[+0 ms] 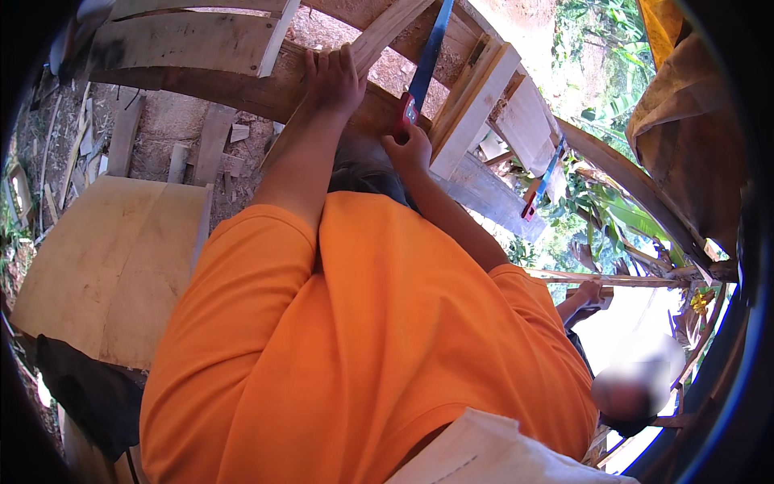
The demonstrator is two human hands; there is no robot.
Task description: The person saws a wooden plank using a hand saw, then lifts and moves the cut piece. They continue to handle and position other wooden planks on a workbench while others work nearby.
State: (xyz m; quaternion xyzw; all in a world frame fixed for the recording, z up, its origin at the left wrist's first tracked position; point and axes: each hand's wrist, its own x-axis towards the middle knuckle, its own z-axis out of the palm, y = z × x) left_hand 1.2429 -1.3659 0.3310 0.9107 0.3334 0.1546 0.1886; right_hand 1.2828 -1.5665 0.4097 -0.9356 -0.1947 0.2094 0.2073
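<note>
My left hand (334, 85) presses on a narrow light wooden plank (391, 31), its fingers bent around the plank's near end. The plank slants up and right over a larger wooden frame. Close by on the right, my right hand (409, 151) is closed around the red handle (406, 113) of a handsaw. The saw's blue-grey blade (431, 52) points away from me, across the gap beside the plank. Where its teeth touch wood, if they do, I cannot tell.
A second red-handled saw (548, 177) rests by the boards at right. A wide pale wooden panel (97, 258) stands at left, with a dark cloth (89, 395) below it. Wood scraps lie on the ground. Another person's hand (592, 290) holds a wooden piece at far right.
</note>
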